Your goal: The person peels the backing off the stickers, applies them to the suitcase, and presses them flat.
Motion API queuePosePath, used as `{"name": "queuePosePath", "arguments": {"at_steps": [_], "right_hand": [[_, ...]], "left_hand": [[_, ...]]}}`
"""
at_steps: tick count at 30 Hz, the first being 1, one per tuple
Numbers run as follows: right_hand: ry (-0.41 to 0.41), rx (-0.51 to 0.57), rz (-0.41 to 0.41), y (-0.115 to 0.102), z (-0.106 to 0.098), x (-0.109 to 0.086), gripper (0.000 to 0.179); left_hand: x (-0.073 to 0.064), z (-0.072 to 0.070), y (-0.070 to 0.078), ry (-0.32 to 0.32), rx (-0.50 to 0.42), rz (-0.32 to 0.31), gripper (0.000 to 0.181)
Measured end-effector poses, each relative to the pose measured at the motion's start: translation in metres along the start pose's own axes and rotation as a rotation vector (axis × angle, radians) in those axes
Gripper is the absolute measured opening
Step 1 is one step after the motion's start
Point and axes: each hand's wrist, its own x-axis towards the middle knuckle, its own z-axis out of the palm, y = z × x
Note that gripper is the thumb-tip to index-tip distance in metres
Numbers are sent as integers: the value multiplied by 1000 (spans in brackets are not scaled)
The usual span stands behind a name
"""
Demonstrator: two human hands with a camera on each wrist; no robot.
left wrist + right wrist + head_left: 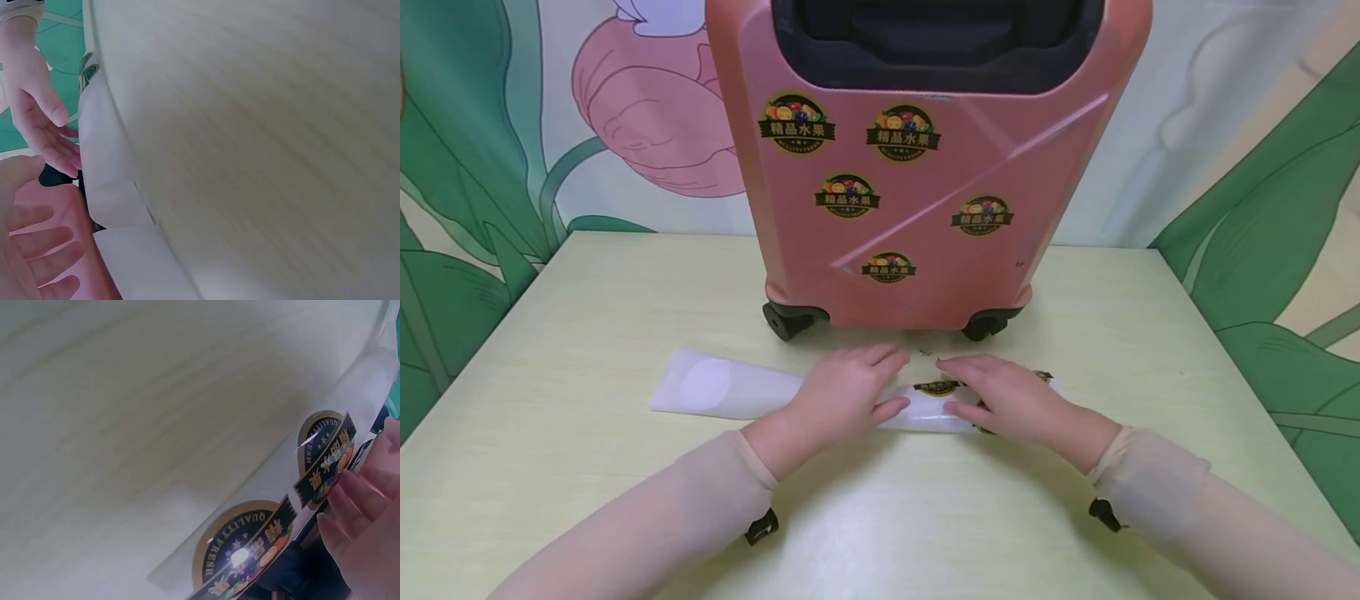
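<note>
A long strip of white sticker backing paper (752, 389) lies across the table in front of a pink suitcase. Its left part shows a pale round spot, while the right part bears dark fruit stickers (937, 388) with gold lettering, seen larger in the right wrist view as a round sticker (244, 544). My left hand (844, 390) is over the middle of the strip, its fingers loosely extended. Over the stickered end is my right hand (1018, 406), fingers relaxed and holding nothing. Whether either hand touches the paper, I cannot tell.
The pink suitcase (925, 237) stands upright on black wheels at the back of the table (587, 500). Several fruit stickers are scattered over its front. Behind it hangs a backdrop with painted green leaves (1270, 250) and a pink shape (655, 117).
</note>
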Motion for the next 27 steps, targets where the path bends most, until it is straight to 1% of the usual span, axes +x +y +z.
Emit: {"name": "queuePosePath", "arguments": {"at_steps": [4, 9, 12, 16, 22, 25, 27], "right_hand": [[-22, 2, -10, -2, 1, 1, 56], [-35, 7, -3, -2, 2, 2, 54], [-44, 7, 6, -2, 3, 2, 55], [-62, -2, 14, -2, 5, 2, 55], [-59, -8, -10, -2, 7, 2, 52], [-47, -4, -23, -2, 8, 2, 50], [-37, -5, -22, -2, 7, 1, 50]], "left_hand": [[1, 3, 0, -73, -28, -31, 50], [2, 7, 1, -152, -26, -61, 52], [2, 9, 2, -178, -24, -66, 52], [2, 13, 4, -200, -17, -54, 53], [1, 15, 8, -232, -24, -52, 53], [1, 15, 9, -262, -39, -67, 53], [2, 16, 10, -288, -69, -91, 54]]}}
